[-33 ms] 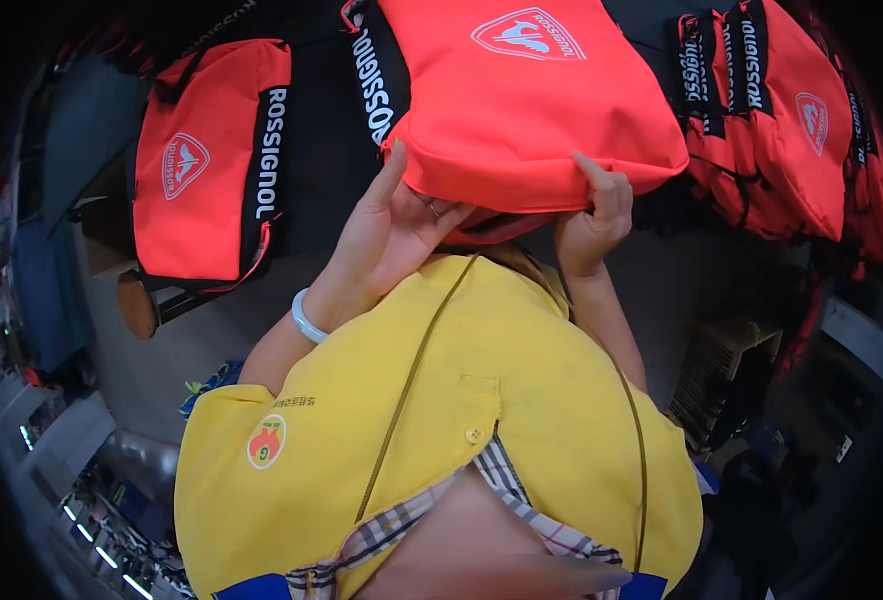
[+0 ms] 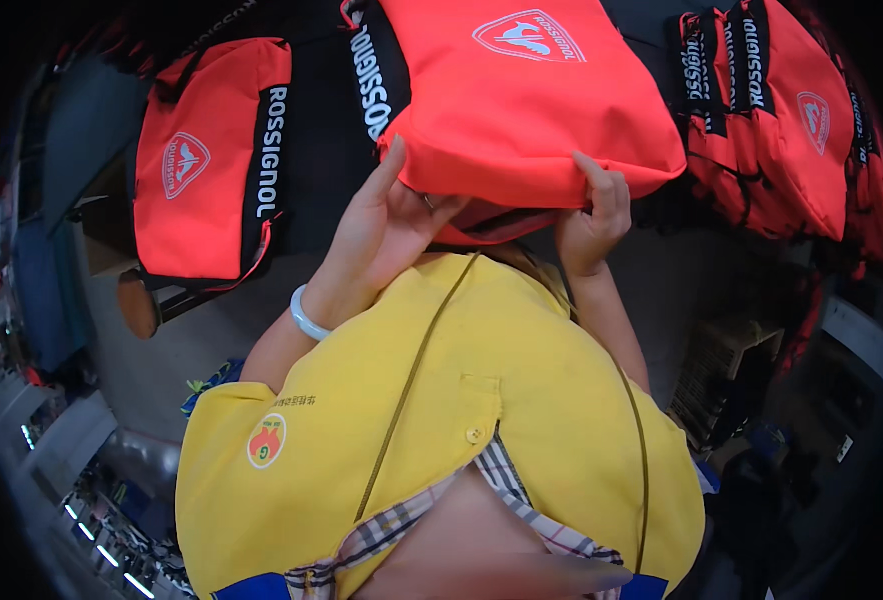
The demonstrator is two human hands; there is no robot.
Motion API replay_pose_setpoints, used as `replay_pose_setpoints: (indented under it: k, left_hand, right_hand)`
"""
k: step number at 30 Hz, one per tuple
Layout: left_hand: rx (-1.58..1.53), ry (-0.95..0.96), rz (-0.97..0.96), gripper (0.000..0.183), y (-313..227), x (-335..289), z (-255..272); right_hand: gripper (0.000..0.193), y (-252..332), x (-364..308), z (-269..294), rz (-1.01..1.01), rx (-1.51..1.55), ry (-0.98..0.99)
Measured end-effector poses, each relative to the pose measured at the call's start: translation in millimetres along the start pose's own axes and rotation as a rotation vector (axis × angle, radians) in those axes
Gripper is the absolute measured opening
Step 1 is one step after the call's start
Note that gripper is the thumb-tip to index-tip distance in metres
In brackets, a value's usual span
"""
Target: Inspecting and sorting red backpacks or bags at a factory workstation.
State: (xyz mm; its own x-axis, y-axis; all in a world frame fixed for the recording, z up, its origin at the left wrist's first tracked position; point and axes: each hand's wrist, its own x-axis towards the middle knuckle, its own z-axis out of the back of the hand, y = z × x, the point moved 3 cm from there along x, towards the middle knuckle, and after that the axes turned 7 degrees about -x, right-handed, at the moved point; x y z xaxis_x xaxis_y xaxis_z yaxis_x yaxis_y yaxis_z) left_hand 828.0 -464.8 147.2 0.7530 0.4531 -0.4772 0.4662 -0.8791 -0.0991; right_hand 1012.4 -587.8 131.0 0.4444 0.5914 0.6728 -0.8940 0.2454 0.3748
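Observation:
A bright red fabric bag (image 2: 542, 110) with a black side band and a white crest lies in front of me, its near edge overhanging toward my body. My left hand (image 2: 377, 225) is at its near left corner, thumb up against the side and fingers curled beneath the edge. At the right part of the same edge, my right hand (image 2: 600, 215) pinches the fabric, index finger on top and the other fingers folded. Below the edge hangs a darker red fold (image 2: 492, 228), partly hidden by the left fingers.
Another red bag (image 2: 197, 170) lies flat on the dark table (image 2: 312, 170) to the left. Several similar bags (image 2: 802, 130) are stacked at the right. A round brown stool seat (image 2: 138, 305) shows below the left bag, and a dark crate (image 2: 727, 380) stands on the floor at right.
The bag's near edge has shifted very slightly up and left, and my left fingers have moved a little with it. My right hand keeps its grip in nearly the same place.

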Motion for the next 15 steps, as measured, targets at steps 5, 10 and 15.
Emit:
replay_pose_setpoints:
  k: [5,10,15]
  left_hand:
    - [-0.12,0.161,0.076,0.04,2.3,7.5,17.0]
    - [-0.076,0.238,0.044,0.037,-6.7,4.4,33.4]
    - [-0.108,0.173,0.046,0.041,-8.6,6.7,33.5]
  right_hand:
    - [0.023,-48.3,-39.6,-1.8,-0.458,-0.057,0.135]
    - [0.005,-19.3,-70.4,-11.5,-1.416,0.721,0.422]
    - [0.032,6.5,-61.7,-23.9,-1.644,1.445,0.356]
